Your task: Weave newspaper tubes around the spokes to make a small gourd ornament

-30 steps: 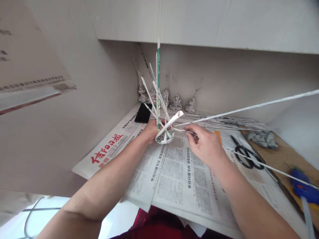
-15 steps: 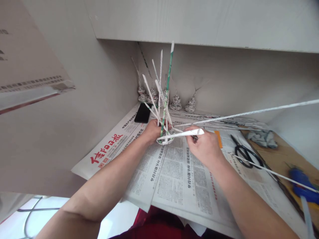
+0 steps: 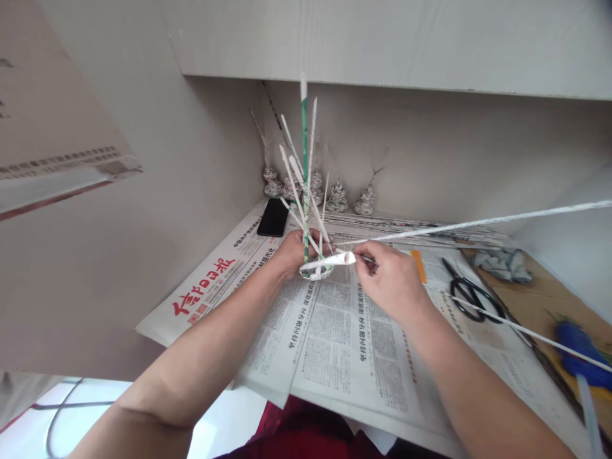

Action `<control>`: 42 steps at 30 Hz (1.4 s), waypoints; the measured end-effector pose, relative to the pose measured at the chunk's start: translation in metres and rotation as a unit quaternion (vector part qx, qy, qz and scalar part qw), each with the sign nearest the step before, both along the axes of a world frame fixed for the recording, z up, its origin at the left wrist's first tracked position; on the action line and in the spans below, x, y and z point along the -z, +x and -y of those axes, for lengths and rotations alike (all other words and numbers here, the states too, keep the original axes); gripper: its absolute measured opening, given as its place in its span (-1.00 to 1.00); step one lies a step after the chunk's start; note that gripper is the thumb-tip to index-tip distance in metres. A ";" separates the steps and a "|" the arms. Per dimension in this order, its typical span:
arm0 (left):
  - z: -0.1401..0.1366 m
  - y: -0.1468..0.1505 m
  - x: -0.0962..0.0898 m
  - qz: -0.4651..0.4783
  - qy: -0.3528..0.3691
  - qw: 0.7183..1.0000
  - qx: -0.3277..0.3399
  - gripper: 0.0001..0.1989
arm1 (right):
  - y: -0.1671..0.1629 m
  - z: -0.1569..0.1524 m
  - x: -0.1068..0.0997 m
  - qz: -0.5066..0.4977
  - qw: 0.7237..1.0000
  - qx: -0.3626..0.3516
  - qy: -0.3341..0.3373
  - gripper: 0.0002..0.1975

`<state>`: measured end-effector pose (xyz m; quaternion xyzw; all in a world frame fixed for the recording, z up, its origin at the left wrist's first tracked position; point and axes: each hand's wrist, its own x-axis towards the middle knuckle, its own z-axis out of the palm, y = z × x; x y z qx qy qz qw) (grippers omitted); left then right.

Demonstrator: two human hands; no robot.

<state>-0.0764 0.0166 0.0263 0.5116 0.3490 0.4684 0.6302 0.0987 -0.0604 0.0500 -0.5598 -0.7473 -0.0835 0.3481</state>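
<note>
My left hand (image 3: 295, 250) is closed around the far left side of a small woven paper base (image 3: 315, 271), which it holds just above the newspaper. Several rolled paper sticks rise from this base, among them a green one (image 3: 305, 146). One white stick (image 3: 335, 259) points right, its hollow end near my right hand. The fingers of my right hand (image 3: 389, 271) are pinched on a thin rolled paper strip (image 3: 478, 306) that trails off to the right. A second long paper strip (image 3: 459, 224) runs from the base to the right edge.
Newspaper (image 3: 335, 357) covers the table. A black phone (image 3: 273, 217) lies behind my left hand. Several small woven paper pieces (image 3: 337, 196) stand along the back wall, near a pile of paper sticks (image 3: 430, 233). Black scissors (image 3: 471, 296), a grey cloth (image 3: 502, 264) and a blue glue gun (image 3: 581, 354) lie right.
The woven base has turned slightly in my left hand. The green stick has swung left, and the right-pointing white stick now appears shorter. My right hand has barely moved.
</note>
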 end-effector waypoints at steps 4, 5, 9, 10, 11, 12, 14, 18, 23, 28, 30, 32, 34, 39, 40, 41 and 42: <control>0.005 0.003 -0.005 -0.006 -0.008 1.000 -0.015 -0.73 | -0.002 0.002 -0.003 -0.009 1.000 0.016 -0.001 -0.88; 0.006 0.003 -0.006 -0.007 -0.009 1.000 -0.020 -0.73 | -0.003 0.002 -0.003 -0.013 1.000 0.018 -0.005 -0.88; 0.006 0.005 -0.005 -0.014 -0.008 1.000 -0.014 -0.72 | -0.003 0.001 -0.003 -0.033 0.999 0.009 -0.028 -0.88; 0.005 0.005 -0.003 -0.014 -0.007 1.000 -0.009 -0.72 | -0.003 0.001 -0.003 -0.037 0.999 0.006 -0.032 -0.89; 0.003 0.004 -0.001 -0.014 -0.005 1.000 -0.006 -0.72 | -0.003 0.001 -0.003 -0.042 0.998 0.003 -0.035 -0.89; 0.002 0.004 0.001 -0.011 -0.001 1.000 -0.003 -0.72 | -0.003 0.001 -0.004 -0.046 0.998 0.000 -0.037 -0.90; -0.002 0.003 0.005 -0.007 0.006 1.000 -0.001 -0.72 | -0.002 0.001 -0.004 -0.054 0.998 -0.005 -0.037 -0.90; -0.004 0.003 0.008 -0.003 0.011 1.000 0.003 -0.72 | -0.001 0.001 -0.003 -0.064 0.997 -0.014 -0.034 -0.89; 0.001 0.003 0.002 -0.007 0.002 1.000 -0.006 -0.74 | 0.000 0.000 -0.001 -0.069 0.996 -0.019 -0.045 -0.89; 0.002 0.002 -0.003 -0.023 0.016 0.999 -0.026 -0.77 | 0.001 0.001 -0.006 -0.089 0.994 -0.016 -0.064 -0.90; 0.001 0.001 -0.004 -0.027 0.018 0.999 -0.032 -0.77 | 0.002 0.002 -0.007 -0.092 0.993 -0.016 -0.066 -0.91; 0.001 0.001 -0.005 -0.032 0.015 0.999 -0.033 -0.77 | 0.004 0.002 -0.007 -0.093 0.993 -0.017 -0.065 -0.92; 0.002 0.001 -0.006 -0.035 0.012 0.999 -0.022 -0.76 | 0.004 0.001 -0.006 -0.093 0.993 -0.015 -0.064 -0.92; 0.004 0.002 -0.005 -0.024 0.001 1.000 -0.003 -0.73 | 0.001 -0.001 0.001 -0.082 0.994 -0.008 -0.067 -0.89; 0.004 0.002 -0.005 -0.025 -0.001 1.000 -0.005 -0.72 | 0.001 -0.002 0.001 -0.079 0.995 -0.006 -0.067 -0.89; 0.003 0.002 -0.004 -0.027 -0.003 1.000 -0.008 -0.71 | 0.001 -0.002 0.001 -0.077 0.995 -0.006 -0.068 -0.88; 0.003 0.002 -0.004 -0.028 -0.004 1.000 -0.012 -0.70 | 0.002 -0.002 0.001 -0.078 0.995 -0.010 -0.068 -0.88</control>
